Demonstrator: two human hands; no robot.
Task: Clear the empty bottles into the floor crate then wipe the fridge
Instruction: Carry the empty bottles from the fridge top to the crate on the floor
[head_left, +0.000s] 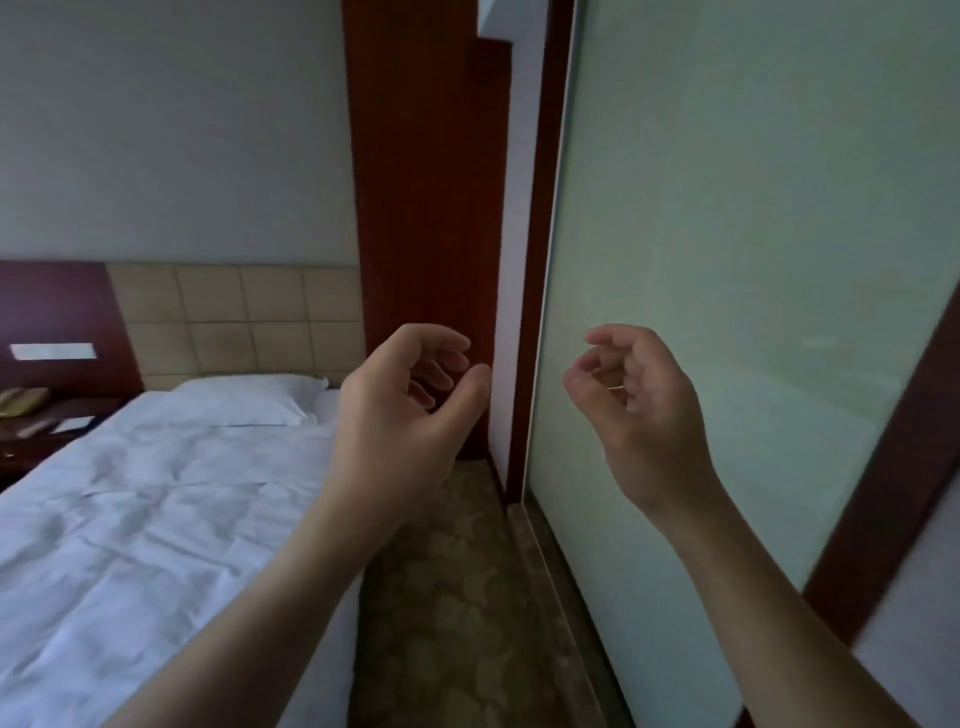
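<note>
A: What do the hands do at this moment?

B: Both are raised in the air and carry nothing. The left hand (410, 395) has its fingers loosely curled, with the thumb a little apart from them. The right hand (631, 400) is also loosely curled, thumb near the fingertips, but nothing is between them.

A: Where are the bottles, the crate and the fridge?

B: I cannot see any of them. In view there is only a bed (145, 499) on the left, a strip of carpet (447, 597) in the middle, a wooden panel (426, 208) behind the left hand and a frosted glass wall (727, 260) on the right.

A: So which step is in hand?

B: In my judgement, it is the search for the bottles. No bottle is cleared yet as far as this view shows, and the wiping can come only after.

A: How to do it well?

B: I think the person should turn the head and look low, because the crate stands on the floor. The passage between the bed's edge and the glass is narrow, so the arms should stay close to the body and away from the glass. Both hands are free, so two bottles can go at once.
</note>
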